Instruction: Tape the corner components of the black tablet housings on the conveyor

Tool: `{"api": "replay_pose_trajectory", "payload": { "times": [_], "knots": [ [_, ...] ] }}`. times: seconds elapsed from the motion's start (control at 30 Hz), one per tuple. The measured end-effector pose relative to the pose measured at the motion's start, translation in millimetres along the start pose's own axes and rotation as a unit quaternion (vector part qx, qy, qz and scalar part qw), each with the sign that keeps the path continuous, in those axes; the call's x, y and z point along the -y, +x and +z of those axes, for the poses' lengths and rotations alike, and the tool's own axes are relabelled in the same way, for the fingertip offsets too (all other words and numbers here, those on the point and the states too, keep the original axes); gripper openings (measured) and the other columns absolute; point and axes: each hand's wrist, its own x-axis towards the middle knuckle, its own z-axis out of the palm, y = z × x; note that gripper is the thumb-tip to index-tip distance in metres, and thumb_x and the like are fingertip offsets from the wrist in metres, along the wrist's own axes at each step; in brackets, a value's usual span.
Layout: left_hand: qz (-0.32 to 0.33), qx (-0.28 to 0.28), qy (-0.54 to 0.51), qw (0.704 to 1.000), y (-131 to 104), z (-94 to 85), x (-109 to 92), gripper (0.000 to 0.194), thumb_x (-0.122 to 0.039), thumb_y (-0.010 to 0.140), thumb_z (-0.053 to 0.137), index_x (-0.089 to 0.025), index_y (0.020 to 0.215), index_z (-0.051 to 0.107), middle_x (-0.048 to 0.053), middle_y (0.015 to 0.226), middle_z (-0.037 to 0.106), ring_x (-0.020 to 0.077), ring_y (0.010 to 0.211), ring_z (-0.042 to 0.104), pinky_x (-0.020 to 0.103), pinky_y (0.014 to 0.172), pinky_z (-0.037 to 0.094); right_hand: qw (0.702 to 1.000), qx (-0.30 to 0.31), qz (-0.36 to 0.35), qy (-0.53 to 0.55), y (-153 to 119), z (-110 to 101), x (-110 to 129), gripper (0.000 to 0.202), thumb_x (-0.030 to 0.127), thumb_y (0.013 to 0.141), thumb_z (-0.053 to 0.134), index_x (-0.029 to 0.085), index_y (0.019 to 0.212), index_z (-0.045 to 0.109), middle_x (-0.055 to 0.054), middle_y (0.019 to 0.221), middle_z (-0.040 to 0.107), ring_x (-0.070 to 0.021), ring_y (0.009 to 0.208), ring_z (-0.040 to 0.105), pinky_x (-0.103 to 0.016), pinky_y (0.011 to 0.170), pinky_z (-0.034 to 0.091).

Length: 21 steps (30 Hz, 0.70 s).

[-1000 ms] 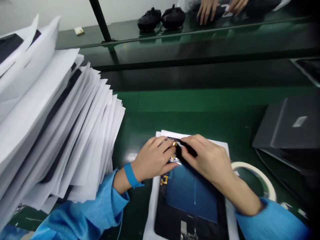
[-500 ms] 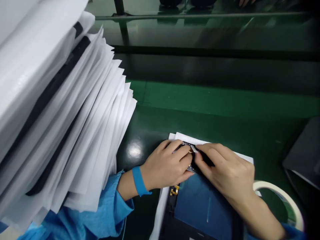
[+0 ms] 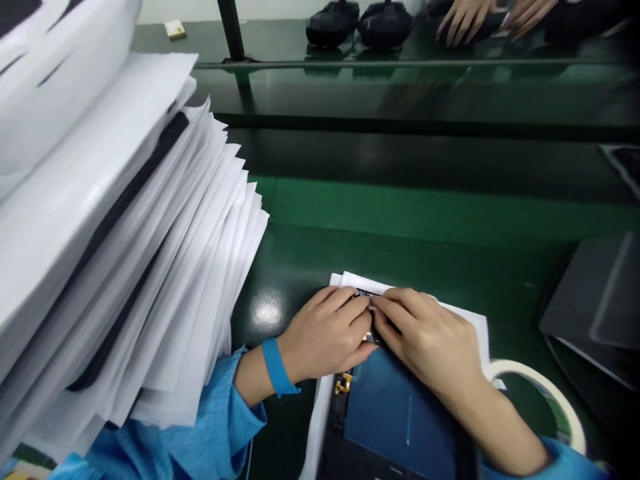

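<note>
An opened flat device, tablet-like, lies at lower centre with a large blue panel, an orange flex cable at its left edge and a circuit board at its top end. White sheeting is under it. My left hand, a blue band at the wrist, has its fingers curled and pressed on the board end. My right hand meets it there, thumb and fingertips pinched at a small pale strip. The fingers hide most of the strip and board.
A tall stack of white-wrapped flat pieces leans at left, beside my left arm. A cream tape roll lies right of my right forearm, with a dark grey object beyond. Across the bench are black objects and another person's hands.
The view has tilted up, showing more of the far bench and the other person's hands. My right fingertips have closed in toward my left, and less of the pale strip shows.
</note>
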Motion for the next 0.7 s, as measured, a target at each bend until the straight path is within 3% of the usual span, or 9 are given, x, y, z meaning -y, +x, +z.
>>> {"api": "replay_pose_trajectory", "payload": {
  "times": [0.23, 0.33, 0.43, 0.53, 0.57, 0.63, 0.7],
  "knots": [
    [-0.011, -0.025, -0.04, 0.999, 0.1, -0.3, 4.0, 0.031, -0.032, 0.091, 0.065, -0.009, 0.111, 0.064, 0.014, 0.117, 0.068, 0.029, 0.117, 0.06, 0.041, 0.101, 0.053, 0.997, 0.077, -0.005, -0.03, 9.1, -6.7, 11.4, 0.019, 0.008, 0.091, 0.05, 0.016, 0.083, 0.065, -0.005, 0.082, 0.062, -0.0157, 0.07, 0.055, -0.031, 0.055, 0.04],
    [-0.008, -0.014, -0.036, 0.999, 1.8, -1.5, 7.6, 0.033, -0.029, 0.092, 0.063, -0.011, 0.118, 0.062, 0.015, 0.124, 0.067, 0.0305, 0.121, 0.059, 0.044, 0.102, 0.054, 0.995, 0.091, 0.003, -0.039, 9.7, -12.8, 17.8, 0.02, 0.006, 0.088, 0.051, 0.015, 0.094, 0.068, -0.006, 0.089, 0.065, -0.0172, 0.078, 0.059, -0.03, 0.062, 0.046],
    [0.0, 0.007, -0.029, 1.0, 4.2, -3.4, 10.4, 0.033, -0.028, 0.093, 0.061, -0.013, 0.123, 0.061, 0.014, 0.126, 0.066, 0.0313, 0.123, 0.058, 0.046, 0.101, 0.053, 0.995, 0.099, 0.001, -0.027, -6.9, -32.6, 18.6, 0.026, 0.008, 0.092, 0.049, 0.019, 0.106, 0.069, -0.005, 0.106, 0.069, -0.0161, 0.088, 0.062, -0.028, 0.073, 0.051],
    [0.002, 0.019, -0.032, 0.999, 5.2, -4.6, 11.2, 0.034, -0.027, 0.094, 0.059, -0.013, 0.125, 0.06, 0.014, 0.127, 0.066, 0.0314, 0.123, 0.057, 0.047, 0.099, 0.053, 0.998, 0.05, 0.027, -0.041, -48.2, -62.2, 3.2, 0.023, 0.011, 0.093, 0.055, 0.018, 0.112, 0.067, -0.006, 0.111, 0.071, -0.0173, 0.094, 0.065, -0.03, 0.082, 0.053],
    [0.004, 0.02, -0.031, 0.999, 5.1, -4.5, 11.2, 0.034, -0.027, 0.094, 0.059, -0.013, 0.125, 0.06, 0.014, 0.127, 0.066, 0.0315, 0.123, 0.056, 0.047, 0.099, 0.053, 0.995, -0.007, 0.06, -0.076, -65.2, -71.7, -7.1, 0.023, 0.012, 0.091, 0.06, 0.018, 0.113, 0.066, -0.007, 0.107, 0.072, -0.0191, 0.091, 0.067, -0.032, 0.081, 0.054],
    [0.007, 0.017, -0.026, 0.999, 4.8, -3.3, 11.2, 0.032, -0.028, 0.095, 0.058, -0.013, 0.124, 0.061, 0.014, 0.127, 0.066, 0.0318, 0.124, 0.056, 0.047, 0.099, 0.053, 0.967, -0.084, 0.137, -0.197, -97.9, -87.3, -32.9, 0.037, 0.016, 0.085, 0.072, 0.018, 0.121, 0.063, -0.008, 0.099, 0.073, -0.0206, 0.078, 0.068, -0.031, 0.068, 0.053],
    [0.002, 0.014, -0.024, 1.0, 4.2, -1.6, 11.4, 0.032, -0.028, 0.096, 0.056, -0.013, 0.124, 0.062, 0.014, 0.127, 0.066, 0.0318, 0.124, 0.056, 0.048, 0.101, 0.052, 0.94, -0.109, 0.164, -0.277, -123.4, -97.0, -59.0, 0.051, 0.021, 0.083, 0.076, 0.02, 0.131, 0.059, -0.009, 0.092, 0.073, -0.0219, 0.07, 0.068, -0.031, 0.055, 0.048]
  ]
}}
